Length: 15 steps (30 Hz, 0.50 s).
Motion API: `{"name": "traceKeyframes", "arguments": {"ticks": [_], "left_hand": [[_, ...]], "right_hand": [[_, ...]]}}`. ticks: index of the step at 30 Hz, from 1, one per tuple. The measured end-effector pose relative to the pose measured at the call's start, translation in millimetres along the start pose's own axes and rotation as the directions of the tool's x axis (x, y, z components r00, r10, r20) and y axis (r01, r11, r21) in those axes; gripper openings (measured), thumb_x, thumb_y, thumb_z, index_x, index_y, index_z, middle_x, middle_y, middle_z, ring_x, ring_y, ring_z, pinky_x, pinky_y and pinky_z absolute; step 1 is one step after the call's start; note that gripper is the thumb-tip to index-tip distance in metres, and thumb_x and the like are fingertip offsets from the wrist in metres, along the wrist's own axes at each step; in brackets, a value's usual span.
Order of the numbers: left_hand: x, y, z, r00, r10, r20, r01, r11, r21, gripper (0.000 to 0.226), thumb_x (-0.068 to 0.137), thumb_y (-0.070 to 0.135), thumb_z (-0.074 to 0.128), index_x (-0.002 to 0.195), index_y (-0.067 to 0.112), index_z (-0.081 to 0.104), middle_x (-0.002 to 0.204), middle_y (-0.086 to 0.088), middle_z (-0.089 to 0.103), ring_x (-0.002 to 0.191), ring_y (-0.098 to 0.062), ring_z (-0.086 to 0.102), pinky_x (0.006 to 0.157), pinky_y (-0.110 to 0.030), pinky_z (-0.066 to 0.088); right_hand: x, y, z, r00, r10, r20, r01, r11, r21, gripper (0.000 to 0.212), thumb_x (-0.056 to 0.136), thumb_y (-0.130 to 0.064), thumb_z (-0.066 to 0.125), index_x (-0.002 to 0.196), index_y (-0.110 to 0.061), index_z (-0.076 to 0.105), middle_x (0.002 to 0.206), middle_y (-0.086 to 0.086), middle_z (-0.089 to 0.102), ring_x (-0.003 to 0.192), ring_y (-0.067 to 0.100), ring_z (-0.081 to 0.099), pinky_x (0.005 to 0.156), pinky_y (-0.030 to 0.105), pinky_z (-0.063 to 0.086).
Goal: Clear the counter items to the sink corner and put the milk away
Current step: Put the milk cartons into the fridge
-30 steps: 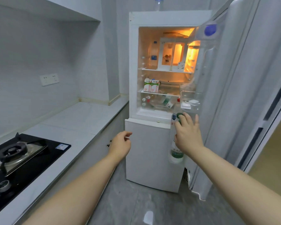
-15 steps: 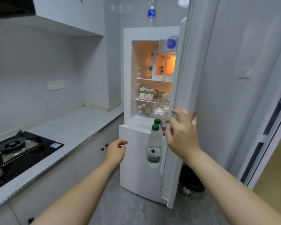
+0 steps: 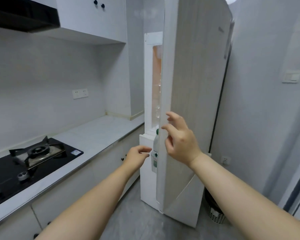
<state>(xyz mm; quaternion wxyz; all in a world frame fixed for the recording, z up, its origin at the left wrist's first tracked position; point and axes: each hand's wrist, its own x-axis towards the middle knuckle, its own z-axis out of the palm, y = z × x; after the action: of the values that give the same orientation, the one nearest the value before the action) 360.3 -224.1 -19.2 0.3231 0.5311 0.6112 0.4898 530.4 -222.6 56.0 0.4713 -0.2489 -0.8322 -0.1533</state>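
Note:
The white fridge [image 3: 148, 170] stands at the end of the counter, its tall door [image 3: 189, 101] almost shut, leaving a narrow lit gap. The milk cartons inside are hidden behind the door. A water bottle with a green cap [image 3: 155, 153] shows in the door rack through the gap. My right hand [image 3: 178, 137] is in front of the door's outer face near its edge, fingers spread and relaxed, holding nothing; whether it touches the door I cannot tell. My left hand [image 3: 137, 155] hovers lower, left of the door edge, fingers loosely curled, holding nothing.
A pale counter [image 3: 97, 134] runs along the left wall with a black gas hob [image 3: 29, 158]. Upper cabinets [image 3: 90, 16] and a range hood [image 3: 22, 16] hang above. A dotted waste bin [image 3: 215, 213] stands right of the fridge. Grey floor lies below.
The fridge door has swung from wide open to nearly shut, hiding the shelves and milk cartons. My right hand followed the door leftward. My left hand stayed low and holds nothing.

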Motion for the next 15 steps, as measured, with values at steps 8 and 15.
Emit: {"name": "traceKeyframes", "arguments": {"ticks": [8,15], "left_hand": [[22,23,4,0.954,0.162,-0.252,-0.192,0.977,-0.096,0.021,0.096,0.013,0.046,0.085,0.021,0.062,0.076,0.013,0.059,0.072,-0.001,0.054,0.063,-0.017,0.042],[79,16,-24,0.879,0.197,-0.435,-0.248,0.967,-0.063,0.013,0.092,0.018,0.055,0.08,0.02,0.06,0.075,0.011,0.059,0.072,-0.002,0.053,0.067,-0.014,0.04]], "right_hand": [[19,46,55,0.946,0.287,0.151,-0.277,0.957,-0.082,0.061,0.087,-0.012,0.056,0.143,-0.006,0.032,0.154,0.013,0.021,0.14,0.029,0.026,0.106,0.042,0.038],[46,79,129,0.981,0.115,0.154,-0.07,0.96,-0.271,0.103,0.056,-0.029,0.087,0.141,-0.017,0.029,0.148,0.012,0.024,0.135,0.031,0.02,0.105,0.055,0.019]]}}
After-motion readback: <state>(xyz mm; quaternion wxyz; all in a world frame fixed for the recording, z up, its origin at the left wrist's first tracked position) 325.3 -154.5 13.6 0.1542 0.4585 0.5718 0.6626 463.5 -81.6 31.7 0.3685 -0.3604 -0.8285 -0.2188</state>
